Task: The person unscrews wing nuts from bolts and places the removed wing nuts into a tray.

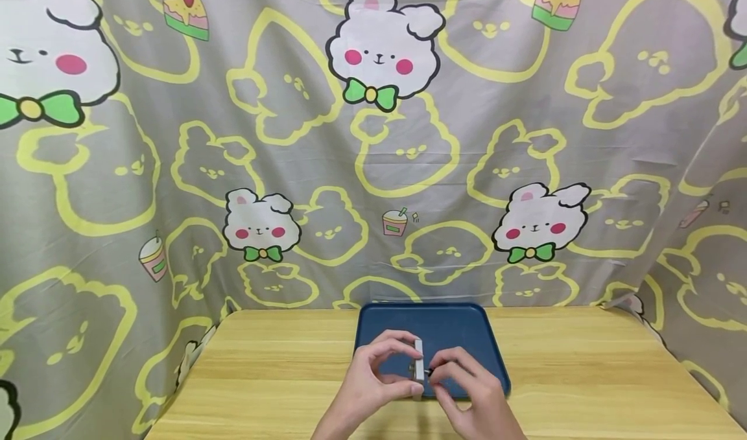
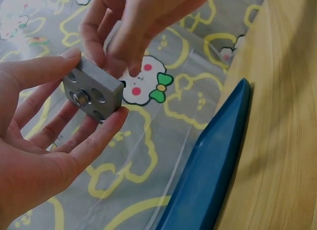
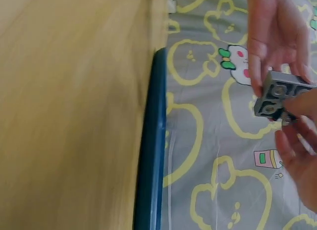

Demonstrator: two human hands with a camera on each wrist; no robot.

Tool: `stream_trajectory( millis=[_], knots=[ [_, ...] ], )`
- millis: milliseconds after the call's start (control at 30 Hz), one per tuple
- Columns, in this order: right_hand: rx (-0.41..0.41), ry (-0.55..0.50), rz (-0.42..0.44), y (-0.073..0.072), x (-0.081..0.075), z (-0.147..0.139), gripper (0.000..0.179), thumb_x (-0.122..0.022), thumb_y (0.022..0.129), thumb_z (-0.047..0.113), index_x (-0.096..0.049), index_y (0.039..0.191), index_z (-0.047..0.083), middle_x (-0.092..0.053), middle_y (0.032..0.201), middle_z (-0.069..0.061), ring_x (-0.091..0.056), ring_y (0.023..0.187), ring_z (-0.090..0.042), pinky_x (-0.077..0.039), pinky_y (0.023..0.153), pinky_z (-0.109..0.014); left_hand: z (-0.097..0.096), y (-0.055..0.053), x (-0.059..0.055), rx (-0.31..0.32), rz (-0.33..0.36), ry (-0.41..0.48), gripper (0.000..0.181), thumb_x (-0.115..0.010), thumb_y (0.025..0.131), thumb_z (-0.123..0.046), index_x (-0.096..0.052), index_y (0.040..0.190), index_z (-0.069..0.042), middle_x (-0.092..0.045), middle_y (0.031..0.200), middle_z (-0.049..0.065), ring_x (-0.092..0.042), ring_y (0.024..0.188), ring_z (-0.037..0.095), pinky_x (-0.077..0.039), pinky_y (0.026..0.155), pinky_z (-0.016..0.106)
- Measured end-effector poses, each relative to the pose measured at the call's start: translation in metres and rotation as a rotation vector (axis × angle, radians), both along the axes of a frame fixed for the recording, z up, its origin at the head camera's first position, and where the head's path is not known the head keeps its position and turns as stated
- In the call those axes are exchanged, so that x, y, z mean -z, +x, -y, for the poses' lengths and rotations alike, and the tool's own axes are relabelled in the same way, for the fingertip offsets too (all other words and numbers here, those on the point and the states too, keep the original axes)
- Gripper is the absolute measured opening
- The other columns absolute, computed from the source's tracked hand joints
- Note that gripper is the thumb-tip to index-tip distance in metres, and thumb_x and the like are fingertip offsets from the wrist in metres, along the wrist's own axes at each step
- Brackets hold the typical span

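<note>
My left hand (image 1: 373, 372) holds a grey metal block (image 2: 106, 88) by its edges, between thumb and fingertips. Round holes pass through the block, and the shiny threaded tip of a screw (image 2: 80, 98) pokes out of one on the face towards the palm. On the opposite face, the fingertips of my right hand (image 1: 469, 382) pinch a small dark-ended piece with a silver shaft (image 1: 429, 372), apparently a screw. In the right wrist view the block (image 3: 277, 91) shows several recessed holes, partly covered by the right fingers.
A blue tray (image 1: 455, 323) lies on the wooden table (image 1: 280, 356), below and behind the hands. Behind the table hangs a grey curtain (image 1: 408, 265) with cartoon prints, which also closes off both sides.
</note>
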State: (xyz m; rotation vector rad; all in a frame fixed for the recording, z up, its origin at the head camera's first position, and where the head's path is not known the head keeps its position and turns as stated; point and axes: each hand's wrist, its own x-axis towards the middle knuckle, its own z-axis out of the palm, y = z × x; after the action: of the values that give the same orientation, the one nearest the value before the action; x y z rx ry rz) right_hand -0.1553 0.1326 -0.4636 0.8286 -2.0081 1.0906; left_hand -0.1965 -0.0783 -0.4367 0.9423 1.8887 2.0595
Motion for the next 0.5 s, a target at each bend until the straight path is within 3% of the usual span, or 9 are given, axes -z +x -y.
stream_trajectory(
  millis=[133,200,300,367,500],
  knots=[
    [-0.002,-0.256,0.521,0.008,-0.015,-0.001,0.020,-0.081,0.089,0.007,-0.069,0.101,0.018,-0.068,0.108,-0.001,-0.069,0.097,-0.015,-0.061,0.081,-0.027,0.000,0.000,-0.001,-0.004,-0.009,-0.001,0.038,-0.084,0.084,-0.002,-0.070,0.118,0.002,-0.055,0.136,0.021,-0.059,0.124,0.030,-0.062,0.086,0.043],
    [-0.031,-0.369,0.741,0.008,-0.020,-0.004,0.015,-0.076,0.094,0.015,-0.068,0.106,0.010,-0.069,0.110,-0.008,-0.070,0.100,-0.020,-0.062,0.083,-0.031,0.000,0.000,-0.002,-0.004,-0.010,-0.004,0.038,-0.084,0.084,-0.001,-0.070,0.118,0.003,-0.056,0.136,0.019,-0.060,0.124,0.030,-0.062,0.087,0.043],
    [-0.133,-0.439,0.929,0.003,-0.020,-0.010,0.028,-0.070,0.100,0.022,-0.065,0.116,0.000,-0.068,0.113,-0.015,-0.072,0.103,-0.026,-0.063,0.085,-0.037,0.000,0.002,-0.003,0.004,-0.009,-0.004,0.037,-0.084,0.084,-0.001,-0.070,0.118,0.002,-0.055,0.136,0.018,-0.060,0.124,0.030,-0.062,0.088,0.043],
    [-0.213,-0.468,1.008,-0.001,-0.018,-0.014,0.033,-0.066,0.103,0.024,-0.063,0.120,-0.004,-0.069,0.115,-0.016,-0.073,0.104,-0.029,-0.062,0.087,-0.042,0.000,0.003,-0.004,0.009,-0.009,-0.001,0.037,-0.083,0.085,-0.001,-0.069,0.118,0.002,-0.055,0.137,0.019,-0.059,0.124,0.031,-0.062,0.089,0.043],
    [-0.335,-0.538,1.142,-0.005,-0.014,-0.020,0.040,-0.059,0.107,0.030,-0.063,0.126,-0.005,-0.070,0.115,-0.014,-0.073,0.105,-0.028,-0.061,0.091,-0.040,0.000,0.004,-0.005,0.027,-0.020,0.013,0.037,-0.082,0.085,0.000,-0.068,0.119,0.005,-0.054,0.138,0.020,-0.058,0.126,0.032,-0.062,0.088,0.044]
  ],
)
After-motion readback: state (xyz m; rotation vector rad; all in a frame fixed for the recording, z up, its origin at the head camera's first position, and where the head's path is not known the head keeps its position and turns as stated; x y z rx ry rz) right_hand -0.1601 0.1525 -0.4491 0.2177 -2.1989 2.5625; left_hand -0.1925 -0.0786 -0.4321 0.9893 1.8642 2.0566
